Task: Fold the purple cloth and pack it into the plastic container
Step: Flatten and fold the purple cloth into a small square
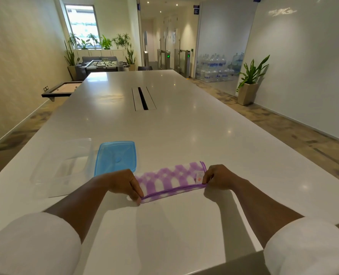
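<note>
The purple and white checked cloth [169, 180] lies on the white table [164, 124] as a narrow folded strip with a purple hem along its near edge and a small label at its right end. My left hand [125, 183] pinches the strip's near left corner. My right hand [220, 176] pinches its right end beside the label. A clear plastic container [63, 165] stands open to the left of my left hand. Its blue lid [116, 157] lies flat just beyond my left hand, between container and cloth.
A cable slot [143, 98] is set into the table's middle, farther away. The table's near right corner [260, 251] is cut off close to my right sleeve. Potted plants, water bottles and a foosball table stand beyond the table.
</note>
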Demonstrator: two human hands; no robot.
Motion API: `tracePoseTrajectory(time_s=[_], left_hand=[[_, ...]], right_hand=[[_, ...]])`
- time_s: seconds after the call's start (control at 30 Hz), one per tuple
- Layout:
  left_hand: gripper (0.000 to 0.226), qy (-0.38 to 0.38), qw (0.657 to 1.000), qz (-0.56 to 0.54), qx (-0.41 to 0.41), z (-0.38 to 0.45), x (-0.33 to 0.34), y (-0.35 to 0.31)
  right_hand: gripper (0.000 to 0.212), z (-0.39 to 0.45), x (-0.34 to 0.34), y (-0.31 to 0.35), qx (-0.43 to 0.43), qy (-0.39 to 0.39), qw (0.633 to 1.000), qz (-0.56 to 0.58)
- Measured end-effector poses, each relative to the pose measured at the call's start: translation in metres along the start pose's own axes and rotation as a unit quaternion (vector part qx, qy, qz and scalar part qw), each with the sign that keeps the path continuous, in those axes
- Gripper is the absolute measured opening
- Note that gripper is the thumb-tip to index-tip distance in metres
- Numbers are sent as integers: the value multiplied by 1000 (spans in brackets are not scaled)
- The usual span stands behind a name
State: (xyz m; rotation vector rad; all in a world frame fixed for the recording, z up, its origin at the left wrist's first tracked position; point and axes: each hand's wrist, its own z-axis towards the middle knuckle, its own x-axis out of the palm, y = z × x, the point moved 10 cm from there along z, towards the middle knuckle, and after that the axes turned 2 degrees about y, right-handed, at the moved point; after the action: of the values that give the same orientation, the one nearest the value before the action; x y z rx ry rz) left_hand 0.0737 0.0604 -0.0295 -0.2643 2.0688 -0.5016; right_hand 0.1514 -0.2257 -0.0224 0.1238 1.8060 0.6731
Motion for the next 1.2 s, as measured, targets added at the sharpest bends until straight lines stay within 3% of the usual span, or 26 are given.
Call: tracePoseTrajectory(time_s=[0.07,0.13,0.2,0.3,0.4,0.57,0.73,0.97,1.2], left_hand=[[21,-13,1000,-17,-5,1,-6,-4],[31,-75,997,-3,-4,2,-23,-11],[36,-153,988,31,14,2,-41,-24],[24,-266,962,43,39,3,-59,-48],[10,-322,944,22,64,7,-58,-70],[29,-344,937,21,61,27,-33,-95],[52,-320,947,11,27,46,-7,-93],[55,-290,954,76,-3,60,29,-85],[68,-305,940,98,-115,59,42,-55]], right_hand=[[9,-1,-7,0,11,-29,999,30],[21,-1,-18,4,6,-75,995,61],[19,-1,-26,15,-17,-112,991,70],[9,3,-32,38,-59,-148,986,51],[14,7,-33,59,-84,-175,981,19],[30,18,-5,97,-127,-169,976,-52],[43,28,30,105,-122,-118,983,-73],[60,28,70,89,-101,-27,982,-157],[63,30,73,67,-37,-3,980,-197]])
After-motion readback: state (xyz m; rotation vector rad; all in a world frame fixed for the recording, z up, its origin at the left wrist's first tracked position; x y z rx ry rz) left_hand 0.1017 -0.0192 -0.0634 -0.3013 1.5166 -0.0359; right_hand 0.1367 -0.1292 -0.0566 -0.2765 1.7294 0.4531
